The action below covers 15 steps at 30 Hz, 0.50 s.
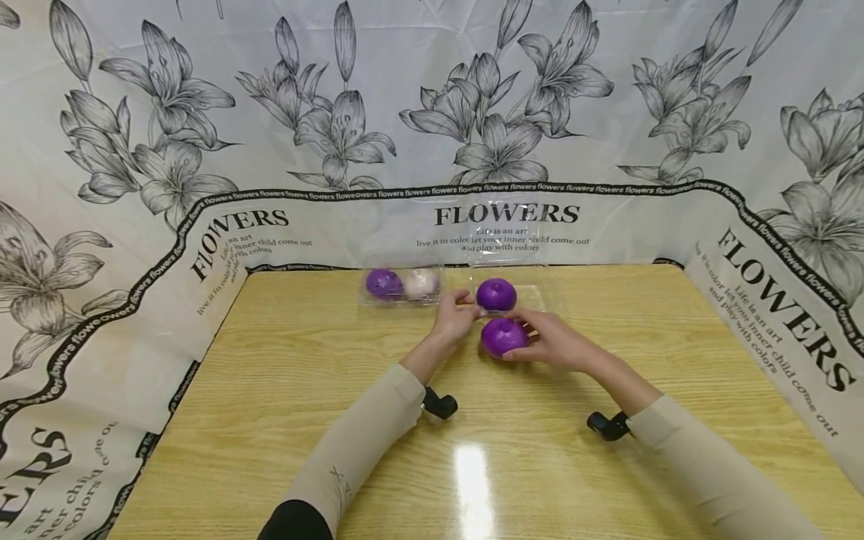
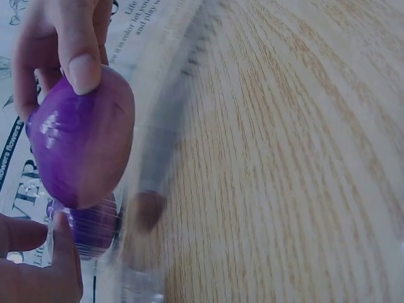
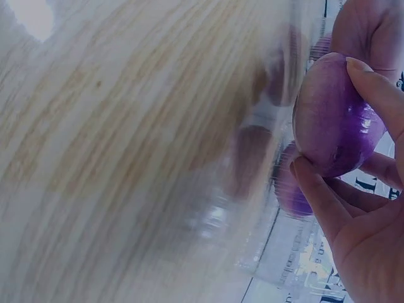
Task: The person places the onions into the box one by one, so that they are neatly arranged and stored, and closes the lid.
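Observation:
My right hand [image 1: 556,341] grips a glossy purple ball [image 1: 503,337] between thumb and fingers, just in front of an unlidded clear plastic box [image 1: 533,295]. In the right wrist view, the held ball [image 3: 334,117] shows a paler side. Another purple ball [image 1: 496,295] sits in the left part of that box. The left hand [image 1: 454,319] is at the box's front left corner, thumb and forefinger pinching its edge. In the left wrist view, those fingers [image 2: 63,243] are below the held ball [image 2: 85,142].
Left of the hands stands a second clear box [image 1: 400,301] with a purple ball [image 1: 383,284] and a white ball [image 1: 421,284]. The unlidded box's clear lid [image 1: 502,240] rises against the flower-printed cloth [image 1: 378,225] behind the wooden table [image 1: 310,390].

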### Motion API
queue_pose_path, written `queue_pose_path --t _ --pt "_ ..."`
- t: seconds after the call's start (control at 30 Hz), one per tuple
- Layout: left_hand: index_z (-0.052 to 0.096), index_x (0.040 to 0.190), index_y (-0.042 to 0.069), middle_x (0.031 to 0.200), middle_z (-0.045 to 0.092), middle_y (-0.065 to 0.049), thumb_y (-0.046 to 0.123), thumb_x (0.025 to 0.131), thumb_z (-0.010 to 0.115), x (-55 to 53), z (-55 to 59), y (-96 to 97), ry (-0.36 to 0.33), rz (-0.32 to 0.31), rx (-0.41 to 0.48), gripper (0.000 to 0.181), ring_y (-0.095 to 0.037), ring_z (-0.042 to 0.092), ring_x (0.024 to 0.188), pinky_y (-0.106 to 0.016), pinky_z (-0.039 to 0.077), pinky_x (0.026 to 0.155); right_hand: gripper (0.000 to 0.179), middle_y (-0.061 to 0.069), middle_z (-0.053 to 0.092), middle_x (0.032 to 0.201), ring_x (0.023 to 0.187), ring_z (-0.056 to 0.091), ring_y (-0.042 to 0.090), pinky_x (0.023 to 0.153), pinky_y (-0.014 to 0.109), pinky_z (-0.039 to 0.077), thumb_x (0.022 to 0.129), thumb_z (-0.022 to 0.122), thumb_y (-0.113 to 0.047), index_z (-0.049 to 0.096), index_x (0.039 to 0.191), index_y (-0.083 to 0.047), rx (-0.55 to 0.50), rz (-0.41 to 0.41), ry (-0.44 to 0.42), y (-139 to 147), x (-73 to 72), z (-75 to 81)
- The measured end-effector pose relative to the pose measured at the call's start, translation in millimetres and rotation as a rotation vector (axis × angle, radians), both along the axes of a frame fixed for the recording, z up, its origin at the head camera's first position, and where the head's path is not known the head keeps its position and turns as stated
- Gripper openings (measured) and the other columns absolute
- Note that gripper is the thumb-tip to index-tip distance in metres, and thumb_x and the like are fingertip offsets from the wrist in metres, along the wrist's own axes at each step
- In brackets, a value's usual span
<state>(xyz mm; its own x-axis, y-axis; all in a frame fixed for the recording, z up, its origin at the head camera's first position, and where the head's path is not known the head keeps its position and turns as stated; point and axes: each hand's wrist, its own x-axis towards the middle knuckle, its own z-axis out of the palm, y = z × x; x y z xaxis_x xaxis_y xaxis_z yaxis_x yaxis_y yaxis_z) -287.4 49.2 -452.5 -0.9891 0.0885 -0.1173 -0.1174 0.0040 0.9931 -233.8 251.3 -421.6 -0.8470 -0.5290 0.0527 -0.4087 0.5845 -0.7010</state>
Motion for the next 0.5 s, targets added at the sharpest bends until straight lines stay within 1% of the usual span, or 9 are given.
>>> queue_pose_path --t 0.1,0.27,0.5 --pt "0.046 0.146 -0.008 0.129 0.057 -0.021 -0.010 0.090 0.066 0.6 0.1 -0.1 -0.005 0.003 0.008 0.059 -0.018 0.060 0.095 -0.023 0.060 0.086 0.062 0.024 0.064 0.127 0.112 0.066 0.040 0.093 0.048 0.063 0.087 0.084 -0.022 0.055 0.136 0.003 -0.004 0.004 0.009 2.6 1.3 3.9" --pt "0.046 0.146 -0.009 0.128 0.057 -0.020 -0.011 0.091 0.064 0.4 -0.1 -0.1 -0.007 0.006 0.029 0.058 -0.018 0.061 0.095 -0.022 0.061 0.087 0.059 0.022 0.066 0.124 0.111 0.066 0.038 0.095 0.048 0.062 0.085 0.086 -0.022 0.058 0.131 0.003 0.011 -0.001 0.064 6.2 0.0 11.0" --pt "0.044 0.147 -0.010 0.130 0.055 -0.022 -0.014 0.090 0.062 0.3 0.0 -0.2 -0.009 -0.009 0.059 0.060 -0.017 0.061 0.092 -0.023 0.061 0.087 0.061 0.021 0.065 0.125 0.110 0.066 0.037 0.095 0.049 0.062 0.083 0.088 -0.017 0.057 0.132 0.003 0.010 -0.053 0.085 12.2 -3.5 21.4"
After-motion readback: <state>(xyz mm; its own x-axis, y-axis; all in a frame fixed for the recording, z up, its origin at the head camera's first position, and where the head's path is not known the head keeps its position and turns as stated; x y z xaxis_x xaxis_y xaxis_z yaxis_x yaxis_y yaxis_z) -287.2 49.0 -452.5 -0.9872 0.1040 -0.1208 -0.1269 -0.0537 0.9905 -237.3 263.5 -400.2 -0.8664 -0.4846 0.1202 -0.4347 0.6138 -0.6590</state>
